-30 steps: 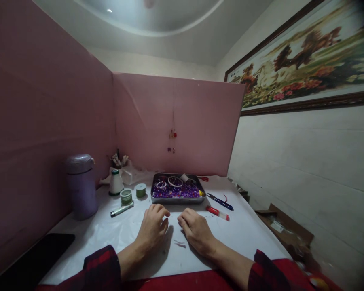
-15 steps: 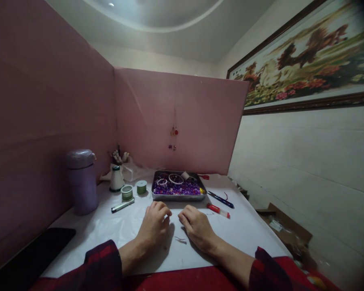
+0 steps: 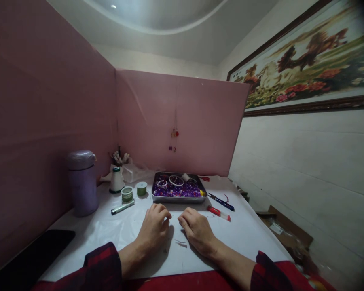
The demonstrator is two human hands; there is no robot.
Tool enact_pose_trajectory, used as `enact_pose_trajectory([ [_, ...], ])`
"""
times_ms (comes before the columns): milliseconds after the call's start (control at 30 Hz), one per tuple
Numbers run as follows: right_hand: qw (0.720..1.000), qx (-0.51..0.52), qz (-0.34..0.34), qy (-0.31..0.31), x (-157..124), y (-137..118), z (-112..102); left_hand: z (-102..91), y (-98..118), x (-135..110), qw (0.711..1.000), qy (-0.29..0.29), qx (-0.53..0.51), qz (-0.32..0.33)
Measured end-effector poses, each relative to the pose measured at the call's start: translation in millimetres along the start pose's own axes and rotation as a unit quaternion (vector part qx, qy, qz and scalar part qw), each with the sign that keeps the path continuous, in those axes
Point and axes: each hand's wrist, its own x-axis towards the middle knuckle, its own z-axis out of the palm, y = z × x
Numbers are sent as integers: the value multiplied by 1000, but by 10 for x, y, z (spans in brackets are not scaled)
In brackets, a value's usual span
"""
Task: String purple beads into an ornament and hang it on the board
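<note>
Step in hand reads as a pause: both hands idle on the person's side of the tray [image 3: 179, 199], apart from each other and just short of its near wall.

Left hand [image 3: 156, 224]: half open, fingers loosely bent, small gap between thumb and forefinger, no object visible in it. Right hand [image 3: 197, 228]: curled tighter, back up; palm side hidden, so can't tell if anything is tucked inside.

Thin scraps [image 3: 180, 243] lie on the near side of the tray, between the hands, nearer the right one; neither hand appears to touch them. Purple beads [image 3: 182, 191] fill the tray, with a white ring [image 3: 176, 185] on top.

Right of tray: snips [image 3: 221, 201], then red tube [image 3: 219, 213] a bit nearer the person. Left of tray: two green spools [image 3: 141, 189] and a pen [image 3: 122, 207].

My read on next move: any pick-up calls for uncurling fingers first. Scraps would need a fine fingertip pinch, beads a short forward reach over the tray wall.
</note>
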Motion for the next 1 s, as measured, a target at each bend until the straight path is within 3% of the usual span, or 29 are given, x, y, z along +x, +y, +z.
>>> enact_pose_trajectory([
  [1000,1000,-26,-6,12,-1,28,29,-7,-7,30,1000,-20,18,-10],
])
